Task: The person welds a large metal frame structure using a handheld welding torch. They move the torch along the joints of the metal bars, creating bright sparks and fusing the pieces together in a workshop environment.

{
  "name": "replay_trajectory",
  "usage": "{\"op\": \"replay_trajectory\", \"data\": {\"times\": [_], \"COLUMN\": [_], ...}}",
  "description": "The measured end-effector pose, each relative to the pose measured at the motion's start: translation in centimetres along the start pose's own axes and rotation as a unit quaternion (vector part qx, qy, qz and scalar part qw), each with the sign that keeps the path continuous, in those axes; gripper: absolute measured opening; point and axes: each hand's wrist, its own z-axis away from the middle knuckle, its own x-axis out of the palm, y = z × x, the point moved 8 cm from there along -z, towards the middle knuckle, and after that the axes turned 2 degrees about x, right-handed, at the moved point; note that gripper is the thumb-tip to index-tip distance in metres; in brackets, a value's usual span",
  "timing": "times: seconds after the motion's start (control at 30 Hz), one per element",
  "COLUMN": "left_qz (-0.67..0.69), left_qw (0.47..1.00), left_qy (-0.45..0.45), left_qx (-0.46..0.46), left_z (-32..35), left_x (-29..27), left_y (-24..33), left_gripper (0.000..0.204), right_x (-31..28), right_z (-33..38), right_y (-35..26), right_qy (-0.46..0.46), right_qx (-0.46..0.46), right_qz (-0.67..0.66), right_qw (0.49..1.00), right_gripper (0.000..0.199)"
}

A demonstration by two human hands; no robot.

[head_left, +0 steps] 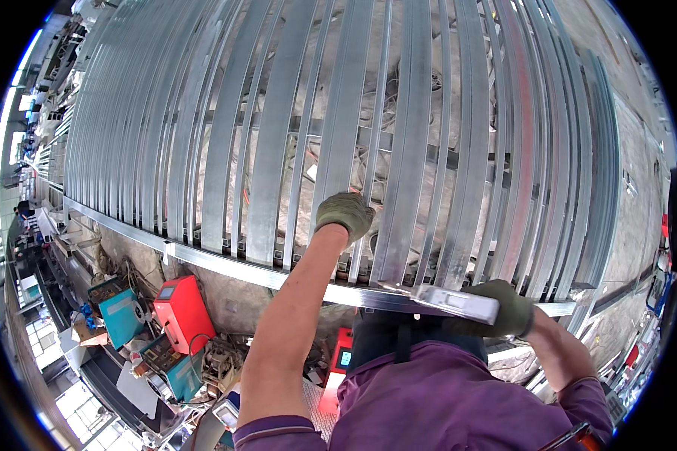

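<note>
My left hand (344, 213), in an olive-green work glove, reaches out over a rack of long silver metal bars. Its fingers curl closed at a narrow metal bar (376, 135), beside a wide metal bar (344, 98); the fingertips are partly hidden. In my right hand (510, 310), gloved the same way, is a boxy silver welding gun (459, 302). Its thin tip points left and lies close to the near ends of the bars, above the front rail (256, 275). I cannot tell whether the tip touches metal.
Wide and narrow bars run away from me, packed tightly at left and right, with gaps between those in the middle. Cross members (447, 158) pass beneath them. Red machines (184, 314) and teal-sided equipment (120, 319) with cables stand at left, below the front rail.
</note>
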Motion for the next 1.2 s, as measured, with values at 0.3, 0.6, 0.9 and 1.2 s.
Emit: {"op": "replay_trajectory", "data": {"times": [0.3, 0.6, 0.9, 1.2], "left_qz": [0.029, -0.019, -0.009, 0.013], "left_qw": [0.998, 1.0, 0.999, 1.0], "left_qy": [-0.058, -0.015, -0.029, 0.003], "left_qx": [-0.023, 0.017, 0.019, 0.017], "left_z": [0.5, -1.0, -0.8, -0.1], "left_x": [-1.1, 0.1, 0.1, -0.5], "left_y": [0.8, 0.0, -0.1, 0.4], "left_gripper": [0.054, 0.059, 0.057, 0.053], "right_x": [2.9, 5.1, 1.3, 3.0], "right_z": [3.1, 9.7, -4.6, -10.3], "right_y": [7.4, 5.4, -1.5, 0.0], "right_qy": [0.073, 0.15, -0.061, -0.115], "right_qx": [0.13, 0.017, 0.081, 0.064], "right_qz": [-0.197, -0.148, -0.057, -0.091], "right_qw": [0.969, 0.977, 0.993, 0.987], "right_gripper": [0.044, 0.047, 0.06, 0.066]}}
